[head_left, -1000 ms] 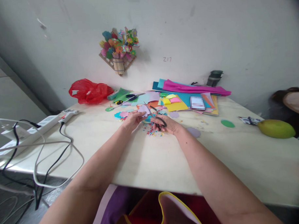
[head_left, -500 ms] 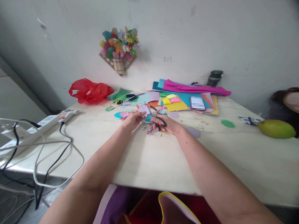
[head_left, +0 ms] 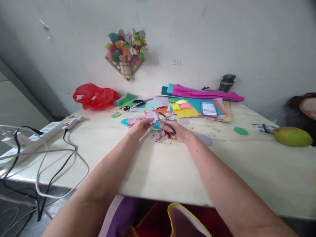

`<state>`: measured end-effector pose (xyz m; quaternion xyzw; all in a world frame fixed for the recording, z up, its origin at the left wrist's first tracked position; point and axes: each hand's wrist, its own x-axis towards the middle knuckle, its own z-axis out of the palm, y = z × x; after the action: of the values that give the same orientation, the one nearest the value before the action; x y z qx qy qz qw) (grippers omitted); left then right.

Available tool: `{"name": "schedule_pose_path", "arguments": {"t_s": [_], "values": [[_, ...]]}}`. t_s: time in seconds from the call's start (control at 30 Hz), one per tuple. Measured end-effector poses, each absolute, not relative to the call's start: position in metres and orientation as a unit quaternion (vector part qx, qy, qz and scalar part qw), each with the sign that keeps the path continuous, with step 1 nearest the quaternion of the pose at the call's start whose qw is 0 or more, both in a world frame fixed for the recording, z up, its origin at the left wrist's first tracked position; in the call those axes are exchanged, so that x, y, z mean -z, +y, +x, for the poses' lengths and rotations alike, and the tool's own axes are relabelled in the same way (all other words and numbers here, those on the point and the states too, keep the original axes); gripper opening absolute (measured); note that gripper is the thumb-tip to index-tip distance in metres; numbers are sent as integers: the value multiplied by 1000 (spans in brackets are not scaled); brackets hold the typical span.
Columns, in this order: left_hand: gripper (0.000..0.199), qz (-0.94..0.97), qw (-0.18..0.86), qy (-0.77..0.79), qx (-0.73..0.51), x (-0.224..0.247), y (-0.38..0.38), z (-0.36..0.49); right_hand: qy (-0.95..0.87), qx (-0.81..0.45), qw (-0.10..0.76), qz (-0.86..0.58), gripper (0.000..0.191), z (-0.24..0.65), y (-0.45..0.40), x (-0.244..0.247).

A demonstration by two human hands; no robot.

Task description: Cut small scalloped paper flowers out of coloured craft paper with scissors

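My left hand (head_left: 142, 127) pinches a pale lilac paper piece (head_left: 151, 115) with a scalloped edge. In my right hand (head_left: 176, 130) is a pair of black-handled scissors (head_left: 170, 128), fingers closed around its handles. The blades stand apart and point up and away, close to the right edge of the lilac paper. Small coloured paper scraps (head_left: 161, 138) lie under both hands, along with a blue round thing partly hidden by them. Left of the paper are blue and pink scalloped cut-outs (head_left: 129, 121). A lilac paper disc (head_left: 204, 140) rests beside my right wrist.
Sheets of coloured paper (head_left: 188, 112) and a magenta roll (head_left: 208, 92) lie at the back, near a second pair of scissors (head_left: 139, 102) and a red plastic bag (head_left: 95, 96). Power strips with cables (head_left: 47, 128) occupy the left. A green-yellow fruit (head_left: 292, 136) sits at right.
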<state>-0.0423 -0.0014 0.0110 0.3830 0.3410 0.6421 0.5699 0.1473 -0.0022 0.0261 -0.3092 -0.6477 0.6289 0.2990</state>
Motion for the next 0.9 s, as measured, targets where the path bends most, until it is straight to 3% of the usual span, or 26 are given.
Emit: {"name": "schedule_pose_path", "arguments": {"t_s": [0.9], "values": [[15, 390, 581, 351, -623, -12, 1, -51, -640, -630, 283, -337, 24, 146, -6, -32]]}}
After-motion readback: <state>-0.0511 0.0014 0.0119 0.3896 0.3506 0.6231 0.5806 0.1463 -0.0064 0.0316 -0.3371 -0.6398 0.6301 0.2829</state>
